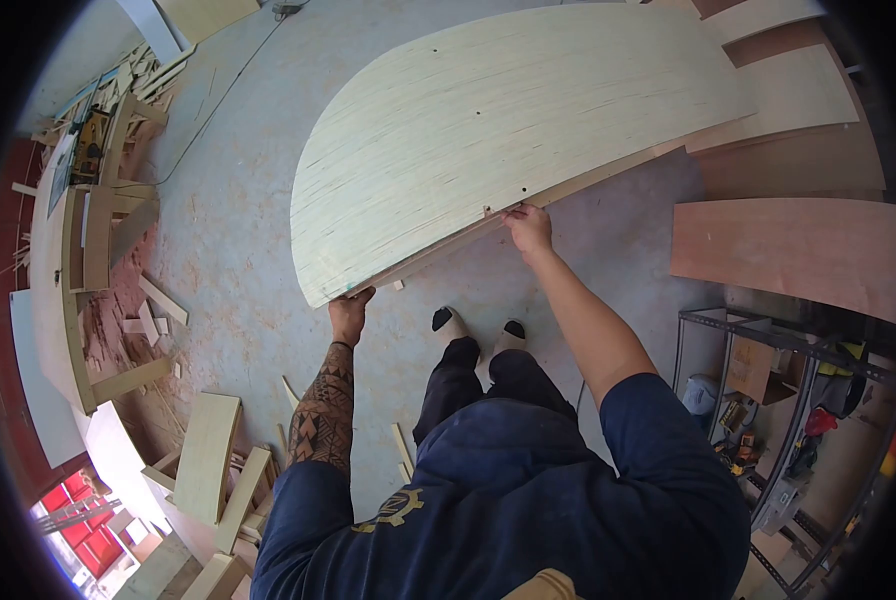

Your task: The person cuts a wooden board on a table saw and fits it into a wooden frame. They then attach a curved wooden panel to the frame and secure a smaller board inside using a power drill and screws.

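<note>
A large pale plywood panel (528,95) with a rounded left end and several small dark holes spans the upper middle of the view. At its near left corner, my left hand (348,315) is closed around the edge, the thumb and fingers partly hidden. Farther right along the same straight edge, my right hand (530,230) grips the rim with bent fingers, close beside a small mark or notch. A thinner wooden layer shows under the panel along this edge.
Timber offcuts (208,455) are piled at the lower left. A curved wooden frame (73,290) stands on the left, with scraps and sawdust around it. Plywood sheets (793,250) lie at the right, above a metal shelf rack (748,330) of tools. A cable (223,95) crosses the floor.
</note>
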The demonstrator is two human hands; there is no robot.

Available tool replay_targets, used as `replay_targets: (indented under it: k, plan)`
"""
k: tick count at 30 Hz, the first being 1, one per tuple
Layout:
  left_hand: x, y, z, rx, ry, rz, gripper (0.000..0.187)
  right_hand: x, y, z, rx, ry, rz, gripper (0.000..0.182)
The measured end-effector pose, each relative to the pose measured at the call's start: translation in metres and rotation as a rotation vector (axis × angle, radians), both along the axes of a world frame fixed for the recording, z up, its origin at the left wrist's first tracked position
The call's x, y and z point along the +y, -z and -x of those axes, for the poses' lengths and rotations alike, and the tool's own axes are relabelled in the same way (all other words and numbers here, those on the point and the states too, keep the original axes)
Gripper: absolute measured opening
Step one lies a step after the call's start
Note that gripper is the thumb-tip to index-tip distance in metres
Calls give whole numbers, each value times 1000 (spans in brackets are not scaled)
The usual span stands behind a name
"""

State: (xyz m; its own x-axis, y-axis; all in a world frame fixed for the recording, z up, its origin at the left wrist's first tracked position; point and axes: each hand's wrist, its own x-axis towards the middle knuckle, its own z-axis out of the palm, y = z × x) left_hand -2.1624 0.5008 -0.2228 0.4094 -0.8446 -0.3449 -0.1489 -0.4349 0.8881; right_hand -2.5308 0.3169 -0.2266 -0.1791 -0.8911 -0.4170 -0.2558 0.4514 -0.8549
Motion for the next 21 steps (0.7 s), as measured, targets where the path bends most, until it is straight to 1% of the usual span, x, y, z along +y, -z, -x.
replay_targets:
  k: [2,3,5,6,8,9,11,12,13,15,18,21]
  plan:
    - [0,3,-2,10,0,7,42,0,-1,3,19,-51,19,28]
    - [-1,-1,-2,-16,14,2,43,1,-9,3,19,-58,21,28]
    - [0,0,-2,-42,16,-4,44,4,-37,4,343,-183,51,38]
    - [0,3,-3,-19,22,16,44,6,-43,4,340,-198,53,38]
    - [1,3,-5,-5,5,38,44,7,-47,5,307,-189,18,46]
    - [1,2,-4,-20,12,24,44,7,-45,5,301,-209,22,46]
    - [0,-2,-2,-39,-1,9,44,7,-33,7,349,-193,105,38]
    - [0,-4,0,-18,-6,20,43,6,-25,8,316,-189,136,37]
    - [-1,-4,0,2,-8,32,42,6,-20,9,311,-206,137,37]
    - [-2,-1,-2,-43,-3,29,41,6,-13,9,222,-161,147,34]
    - [-4,1,-3,-42,-5,24,40,3,-4,8,243,-130,93,31]
    - [-5,-1,-3,-11,-9,43,39,0,3,8,230,-127,110,30]
